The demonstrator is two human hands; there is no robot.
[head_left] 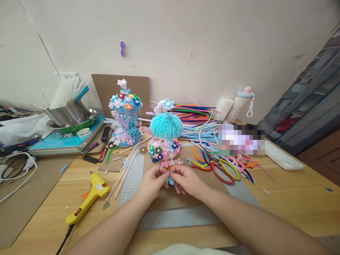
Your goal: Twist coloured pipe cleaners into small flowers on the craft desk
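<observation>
My left hand (154, 180) and my right hand (188, 180) meet at the middle of the table, thumbs and forefingers pinched together. Between them is a small light-blue pipe cleaner flower (170, 181), partly covered by the fingers. Just beyond lie pink pipe cleaner flowers (166, 163), with a bit of orange near the fingertips. Behind these stands a jellyfish-like ornament with a turquoise ribbed dome (166, 126) and a pink base (159, 150) covered in small flowers. A second ornament (125, 103), blue and dotted with colourful flowers, rises to its left.
A yellow glue gun (92, 194) lies at left, near white glue sticks (127, 168). Red-handled scissors (223, 174) and loose pipe cleaners (198, 131) spread to the right. A cutting mat (180, 216) with cardboard lies beneath my hands. A metal bowl (66, 114) and bottle (239, 105) stand behind.
</observation>
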